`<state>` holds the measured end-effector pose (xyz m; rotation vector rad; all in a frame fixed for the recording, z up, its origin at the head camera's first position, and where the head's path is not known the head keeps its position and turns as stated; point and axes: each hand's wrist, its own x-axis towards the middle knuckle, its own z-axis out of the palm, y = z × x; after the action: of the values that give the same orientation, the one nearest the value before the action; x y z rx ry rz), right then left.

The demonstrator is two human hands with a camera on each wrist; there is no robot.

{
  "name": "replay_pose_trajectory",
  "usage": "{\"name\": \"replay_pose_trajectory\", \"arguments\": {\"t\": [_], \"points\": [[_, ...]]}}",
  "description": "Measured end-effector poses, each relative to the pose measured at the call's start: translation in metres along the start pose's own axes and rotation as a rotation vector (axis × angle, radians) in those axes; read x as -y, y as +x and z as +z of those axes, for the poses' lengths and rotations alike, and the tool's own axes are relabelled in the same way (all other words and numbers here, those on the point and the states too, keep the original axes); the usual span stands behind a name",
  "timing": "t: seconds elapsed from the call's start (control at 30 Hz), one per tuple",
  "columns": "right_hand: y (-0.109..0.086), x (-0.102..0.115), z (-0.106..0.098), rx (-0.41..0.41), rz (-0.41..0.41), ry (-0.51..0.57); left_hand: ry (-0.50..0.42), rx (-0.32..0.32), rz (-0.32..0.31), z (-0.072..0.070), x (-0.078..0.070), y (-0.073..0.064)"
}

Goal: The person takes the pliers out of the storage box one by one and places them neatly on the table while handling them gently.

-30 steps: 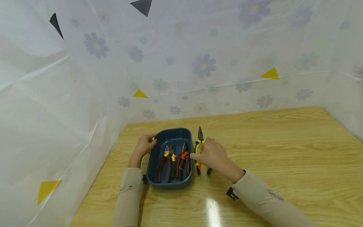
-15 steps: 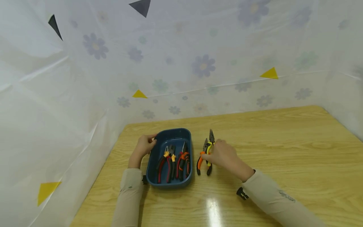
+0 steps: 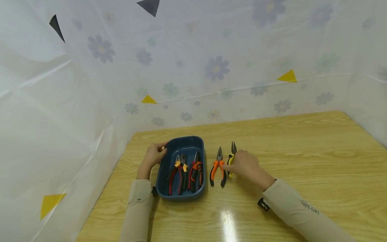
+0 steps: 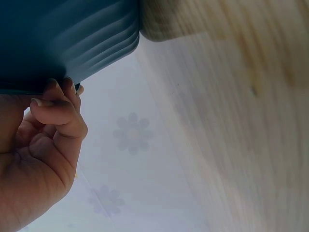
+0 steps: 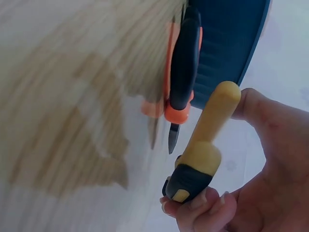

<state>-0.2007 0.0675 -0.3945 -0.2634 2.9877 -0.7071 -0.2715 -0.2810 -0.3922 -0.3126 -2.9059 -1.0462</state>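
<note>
My left hand [image 3: 152, 158] grips the left rim of a dark blue tray [image 3: 181, 199], its fingertips at the edge in the left wrist view. In the tray lie several pliers [image 3: 180, 178] with red, black, yellow and orange handles. My right hand [image 3: 249, 168] holds long-nose pliers with yellow and black handles [image 3: 231, 162], their nose pointing away from me. The right wrist view shows a yellow handle [image 5: 212, 121] between thumb and fingers. Between the tray and this hand, long-nose pliers with orange and black handles [image 3: 219, 155] lie on the table, handles spread.
The wood-grain table [image 3: 302, 161] extends to the right and in front of the tray. White sheeting with flower prints [image 3: 187, 74] stands behind and on both sides of the table.
My right hand has moved right with the yellow and black pliers, from beside the tray to past the orange pliers, which now show in full. The left hand and tray have stayed put.
</note>
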Motion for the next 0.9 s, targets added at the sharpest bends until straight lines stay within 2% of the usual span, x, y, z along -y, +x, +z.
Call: {"name": "replay_pose_trajectory", "arguments": {"t": [0.2,0.47,0.7,0.9], "points": [[-0.0036,-0.0053,0.0028,0.044,0.022,-0.030,0.001,-0.002,0.002,-0.0007,-0.0009,-0.0003],[-0.0059,-0.0063,0.0043,0.043,0.026,-0.056,-0.015,-0.005,-0.005,-0.0012,-0.0011,0.0002],[-0.0028,-0.0081,0.0065,0.090,0.061,-0.215,-0.006,-0.002,-0.024,-0.0005,-0.0009,0.0013],[-0.0045,-0.0067,0.0073,0.116,0.093,-0.255,-0.006,0.003,-0.028,0.0002,-0.0019,0.0006]]}}
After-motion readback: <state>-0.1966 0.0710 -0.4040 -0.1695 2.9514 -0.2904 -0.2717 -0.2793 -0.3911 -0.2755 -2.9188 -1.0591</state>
